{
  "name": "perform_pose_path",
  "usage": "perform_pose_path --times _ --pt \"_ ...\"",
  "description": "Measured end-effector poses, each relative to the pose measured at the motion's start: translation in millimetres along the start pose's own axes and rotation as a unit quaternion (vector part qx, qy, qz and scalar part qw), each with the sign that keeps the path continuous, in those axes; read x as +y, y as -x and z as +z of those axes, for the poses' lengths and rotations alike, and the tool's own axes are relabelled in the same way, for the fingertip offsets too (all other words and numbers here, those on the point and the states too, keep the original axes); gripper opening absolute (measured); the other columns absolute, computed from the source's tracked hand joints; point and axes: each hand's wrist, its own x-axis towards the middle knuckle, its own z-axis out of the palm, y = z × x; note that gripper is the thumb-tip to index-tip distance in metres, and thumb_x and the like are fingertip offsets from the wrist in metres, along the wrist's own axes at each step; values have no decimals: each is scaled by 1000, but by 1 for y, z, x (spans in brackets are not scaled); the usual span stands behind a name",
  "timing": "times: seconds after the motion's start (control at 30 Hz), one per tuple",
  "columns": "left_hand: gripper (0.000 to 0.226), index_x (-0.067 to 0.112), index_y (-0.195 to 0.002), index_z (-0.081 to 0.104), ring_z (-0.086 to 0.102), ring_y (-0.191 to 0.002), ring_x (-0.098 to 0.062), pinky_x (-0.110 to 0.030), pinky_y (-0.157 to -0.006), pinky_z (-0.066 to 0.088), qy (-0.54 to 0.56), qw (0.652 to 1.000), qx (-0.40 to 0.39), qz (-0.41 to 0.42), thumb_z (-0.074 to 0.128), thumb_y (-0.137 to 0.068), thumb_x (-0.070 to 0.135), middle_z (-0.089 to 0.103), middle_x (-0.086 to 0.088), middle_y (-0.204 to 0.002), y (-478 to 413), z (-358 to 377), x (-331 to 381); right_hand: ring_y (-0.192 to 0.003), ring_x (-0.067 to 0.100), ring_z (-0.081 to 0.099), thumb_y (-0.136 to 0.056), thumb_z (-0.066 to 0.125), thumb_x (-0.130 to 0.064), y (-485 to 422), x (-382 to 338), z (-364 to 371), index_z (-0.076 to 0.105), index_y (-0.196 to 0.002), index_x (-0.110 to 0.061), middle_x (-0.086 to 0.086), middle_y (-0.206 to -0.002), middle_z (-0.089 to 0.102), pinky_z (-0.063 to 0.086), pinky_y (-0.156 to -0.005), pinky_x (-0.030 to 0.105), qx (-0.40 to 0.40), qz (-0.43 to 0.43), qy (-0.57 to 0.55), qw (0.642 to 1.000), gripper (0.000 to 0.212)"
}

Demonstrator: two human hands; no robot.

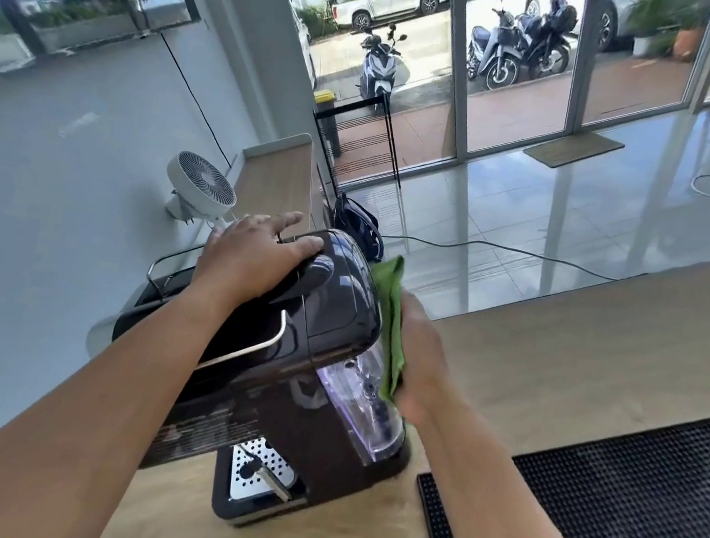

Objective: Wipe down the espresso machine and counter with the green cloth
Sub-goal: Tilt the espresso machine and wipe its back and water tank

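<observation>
On a pale wooden worktop (563, 348), beside floor-to-ceiling windows that look out on parked scooters and cars, stands a dark espresso machine (281, 373). It fills the middle of the view, seen from above and behind the person's two bare forearms. A black ribbed rubber mat (633, 499) covers the worktop's right side, and a small white desk fan (200, 186) sits beyond the machine on the left.

At the machine's right end is a clear water tank (364, 405), and at its base near the viewer a perforated metal drip tray (261, 470).

The left hand (253, 252) lies palm down on the machine's rounded top, fingers spread wide, steadying it rather than gripping anything. The right hand (418, 358) presses the green cloth (391, 321) flat against the machine's right end, over the upper part of the tank. The cloth hangs in a folded strip between palm and machine; the right fingers are hidden behind the cloth and tank, so their exact curl cannot be told, though the hand clearly holds the cloth in place.

Judging by this, the wipe is under way on the machine's right end. Nothing shows whether the other faces are done, and the worktop appears to remain.
</observation>
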Motion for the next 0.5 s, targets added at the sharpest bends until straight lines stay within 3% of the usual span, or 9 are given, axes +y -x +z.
perform_pose_path --times 0.1,0.2,0.27,0.33,0.4,0.5 --pt "61 47 -136 44 32 -140 -23 -49 -117 16 1 1000 0 1 42 -82 73 41 -3 -150 -1 0 -1 -129 22 49 -86 22 -74 7 20 21 61 -125 -34 -8 -131 62 28 -112 53 117 -70 103 985 69" --pt "60 46 -136 45 34 -139 -24 -50 -117 17 2 1000 -2 2 41 -82 73 42 -3 -149 -2 2 -2 -121 17 49 -95 16 -55 32 68 23 57 -132 -17 -7 -131 57 31 -108 37 254 -194 129 939 68" --pt "60 45 -135 46 36 -138 -24 -51 -116 17 -3 1000 3 4 41 -83 72 44 -3 -148 -2 2 -1 -129 24 47 -88 14 -59 37 98 15 54 -134 -4 9 -138 55 28 -112 41 314 -173 132 924 82" --pt "58 44 -135 47 37 -137 -24 -51 -116 18 -2 1000 9 7 42 -83 70 46 -3 -147 -2 3 -1 -139 25 37 -82 10 -58 32 115 6 47 -141 -4 13 -149 45 17 -115 37 353 -78 124 924 88" --pt "58 44 -134 48 38 -137 -24 -50 -116 19 -3 1000 13 8 42 -83 70 47 -3 -146 -3 3 -1 -146 19 25 -81 11 -51 34 106 10 39 -146 -12 4 -156 34 9 -115 32 359 -34 98 928 81" --pt "58 46 -134 47 38 -137 -24 -49 -116 19 -2 1000 10 7 41 -82 71 47 -2 -146 -4 3 -2 -146 3 9 -82 9 -60 55 68 49 31 -137 -48 -30 -147 19 -1 -117 33 331 -131 82 931 60"
